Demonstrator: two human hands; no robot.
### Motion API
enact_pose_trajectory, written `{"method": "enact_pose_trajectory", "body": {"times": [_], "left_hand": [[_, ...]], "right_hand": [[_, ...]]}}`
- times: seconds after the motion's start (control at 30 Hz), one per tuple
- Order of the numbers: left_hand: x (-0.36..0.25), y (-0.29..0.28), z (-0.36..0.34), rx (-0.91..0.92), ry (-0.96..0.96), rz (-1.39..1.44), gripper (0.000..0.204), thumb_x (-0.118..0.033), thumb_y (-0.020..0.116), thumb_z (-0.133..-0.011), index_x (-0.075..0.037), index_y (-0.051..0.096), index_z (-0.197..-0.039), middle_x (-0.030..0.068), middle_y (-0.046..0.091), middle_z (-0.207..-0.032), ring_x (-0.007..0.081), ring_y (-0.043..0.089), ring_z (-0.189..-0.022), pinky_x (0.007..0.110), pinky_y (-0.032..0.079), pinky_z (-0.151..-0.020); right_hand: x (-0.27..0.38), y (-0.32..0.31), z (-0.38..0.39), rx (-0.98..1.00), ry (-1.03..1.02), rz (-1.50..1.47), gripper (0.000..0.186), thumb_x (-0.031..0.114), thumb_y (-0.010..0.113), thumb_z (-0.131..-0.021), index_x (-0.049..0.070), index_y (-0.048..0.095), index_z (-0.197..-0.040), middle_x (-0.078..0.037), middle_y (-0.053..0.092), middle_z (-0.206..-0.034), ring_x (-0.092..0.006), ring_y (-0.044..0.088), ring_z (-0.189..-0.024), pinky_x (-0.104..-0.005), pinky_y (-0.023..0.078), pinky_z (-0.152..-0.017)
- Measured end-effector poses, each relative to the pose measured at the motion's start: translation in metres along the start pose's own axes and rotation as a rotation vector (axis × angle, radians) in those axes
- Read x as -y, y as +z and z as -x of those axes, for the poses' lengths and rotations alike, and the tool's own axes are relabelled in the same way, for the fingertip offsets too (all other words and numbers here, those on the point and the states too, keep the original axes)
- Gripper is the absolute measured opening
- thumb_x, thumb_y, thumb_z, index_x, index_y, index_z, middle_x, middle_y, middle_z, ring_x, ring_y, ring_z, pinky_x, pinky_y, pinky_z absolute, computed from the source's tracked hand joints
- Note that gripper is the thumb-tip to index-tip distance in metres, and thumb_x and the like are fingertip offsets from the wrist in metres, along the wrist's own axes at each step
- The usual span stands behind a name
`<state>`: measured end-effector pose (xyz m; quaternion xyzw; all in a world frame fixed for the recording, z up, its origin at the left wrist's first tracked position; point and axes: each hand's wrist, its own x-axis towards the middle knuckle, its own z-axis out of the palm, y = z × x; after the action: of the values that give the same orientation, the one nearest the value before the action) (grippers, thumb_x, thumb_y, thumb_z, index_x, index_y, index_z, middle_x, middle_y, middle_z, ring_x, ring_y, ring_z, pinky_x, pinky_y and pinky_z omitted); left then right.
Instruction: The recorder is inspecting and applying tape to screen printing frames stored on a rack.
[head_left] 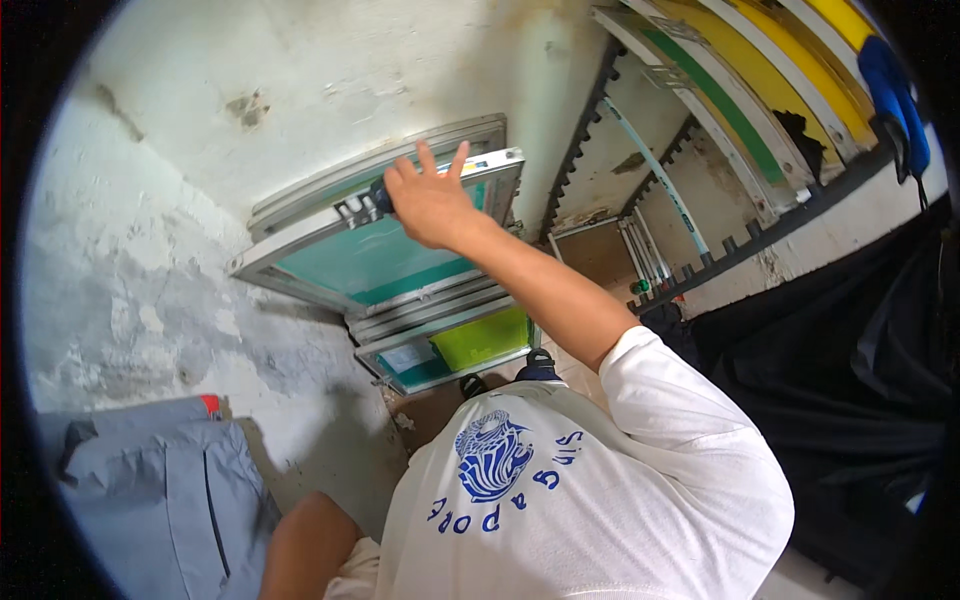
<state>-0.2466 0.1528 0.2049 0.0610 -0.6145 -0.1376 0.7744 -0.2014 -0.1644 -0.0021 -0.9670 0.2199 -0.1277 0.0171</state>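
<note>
My right hand rests over the top edge of a metal-framed mesh screen. Its fingers are spread and stretched across the edge; its thumb is not plain to see. Beside the fingers, on the same edge, is a small dark piece with silvery bands; I cannot tell its kind or whether the hand holds it. Teal mesh fills the screen, which leans toward the wall. Another framed screen stands behind it. My left forearm shows at the lower edge, but my left hand is out of view.
Lower down stands a framed screen with yellow-green and teal areas. A toothed rack holds yellow and green framed screens on the right. Grey trousers hang at the left by a peeling wall. Black cloth drapes at the right.
</note>
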Motion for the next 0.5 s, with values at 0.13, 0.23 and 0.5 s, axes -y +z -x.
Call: {"method": "enact_pose_trajectory", "body": {"times": [0.13,0.23,0.5], "left_hand": [[0.009,0.000,0.003,-0.011,0.003,0.004,0.013,-0.008,0.058,-0.098,-0.012,0.070,-0.097,-0.0006,0.068,-0.087,0.0112,0.066,-0.077,0.027,0.046,-0.068],[0.011,0.001,0.005,-0.012,0.000,0.010,0.013,-0.007,0.059,-0.097,-0.012,0.070,-0.096,-0.0006,0.069,-0.087,0.0112,0.066,-0.076,0.027,0.046,-0.068],[0.003,0.004,0.006,-0.012,0.026,0.006,0.013,-0.004,0.060,-0.095,-0.011,0.070,-0.094,-0.0007,0.070,-0.087,0.0110,0.066,-0.075,0.026,0.047,-0.067]], "right_hand": [[-0.006,0.001,0.008,-0.056,-0.004,-0.001,0.050,0.023,0.070,-0.095,0.002,0.053,-0.137,-0.018,0.050,-0.147,-0.0497,0.029,-0.152,-0.0924,0.014,-0.105],[-0.016,-0.005,0.017,0.003,0.017,-0.023,0.056,0.026,0.070,-0.096,0.004,0.050,-0.143,-0.016,0.045,-0.155,-0.0495,0.025,-0.154,-0.0924,0.013,-0.105],[-0.059,-0.022,0.034,0.014,0.172,-0.008,0.059,0.030,0.073,-0.095,0.007,0.050,-0.144,-0.013,0.042,-0.158,-0.0486,0.022,-0.155,-0.0930,0.014,-0.105]]}}
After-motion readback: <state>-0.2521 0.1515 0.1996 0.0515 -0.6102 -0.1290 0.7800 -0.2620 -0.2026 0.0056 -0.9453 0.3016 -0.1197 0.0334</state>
